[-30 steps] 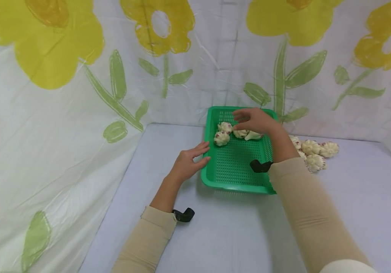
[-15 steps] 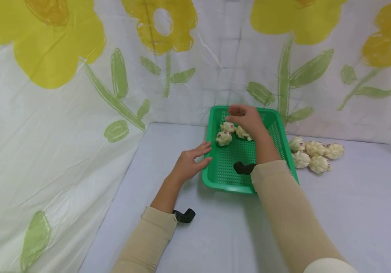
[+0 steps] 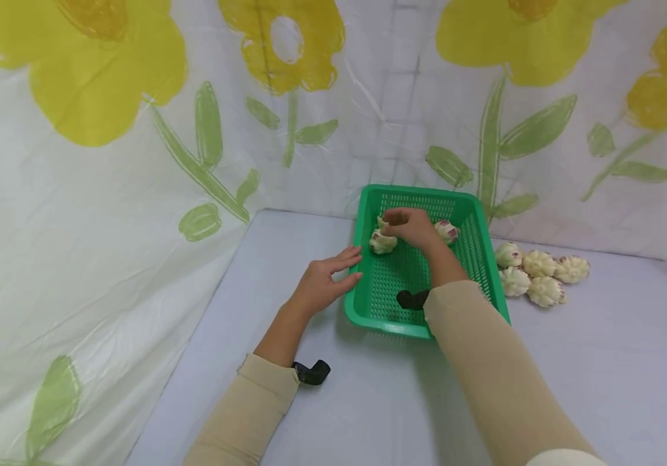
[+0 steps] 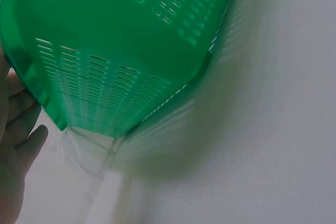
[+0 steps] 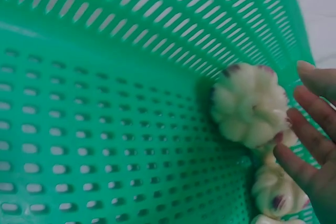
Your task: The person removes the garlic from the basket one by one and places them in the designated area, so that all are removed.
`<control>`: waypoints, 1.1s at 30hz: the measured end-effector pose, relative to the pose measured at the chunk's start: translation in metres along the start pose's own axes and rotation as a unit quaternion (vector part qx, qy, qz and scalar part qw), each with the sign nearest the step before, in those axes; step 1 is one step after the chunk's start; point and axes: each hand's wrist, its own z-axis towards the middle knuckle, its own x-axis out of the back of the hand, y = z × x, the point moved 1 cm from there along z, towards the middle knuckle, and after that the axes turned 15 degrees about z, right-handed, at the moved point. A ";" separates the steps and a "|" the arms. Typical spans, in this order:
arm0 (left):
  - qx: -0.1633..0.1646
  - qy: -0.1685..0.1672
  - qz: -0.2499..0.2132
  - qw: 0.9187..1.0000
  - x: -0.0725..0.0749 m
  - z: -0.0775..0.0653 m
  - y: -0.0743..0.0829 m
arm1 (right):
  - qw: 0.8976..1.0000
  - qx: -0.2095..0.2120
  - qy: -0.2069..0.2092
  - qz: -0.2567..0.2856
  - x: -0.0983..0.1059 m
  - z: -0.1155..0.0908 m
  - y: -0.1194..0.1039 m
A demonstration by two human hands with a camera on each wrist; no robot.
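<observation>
A green plastic basket (image 3: 386, 329) with slotted walls stands on the table, with several cream and purple garlic bulbs in its far part. My left hand (image 3: 318, 285) rests with extended fingers at the basket's left rim; the left wrist view shows the fingers (image 4: 23, 124) beside the rim. My right hand (image 3: 410, 228) is inside the basket over the garlic, partly hiding it. One garlic bulb (image 3: 383, 242) lies by the left wall, another garlic bulb (image 3: 446, 231) toward the right. In the right wrist view, loosely spread fingers (image 5: 310, 135) are right at a garlic bulb (image 5: 249, 106).
Outside the basket's right side, several more garlic bulbs (image 3: 541, 278) lie grouped on the white table (image 3: 380, 401). A white curtain (image 3: 368, 123) printed with yellow flowers hangs behind the table and along its left side.
My right hand has moved left and then nearer, lower over the garlic bulbs. A bulb at the right in the basket is visible again. The left hand stays at the rim.
</observation>
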 end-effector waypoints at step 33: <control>-0.003 0.003 -0.002 1.000 0.000 -0.001 -0.002 | 0.990 -0.013 -0.085 -0.109 -0.009 -0.001 0.004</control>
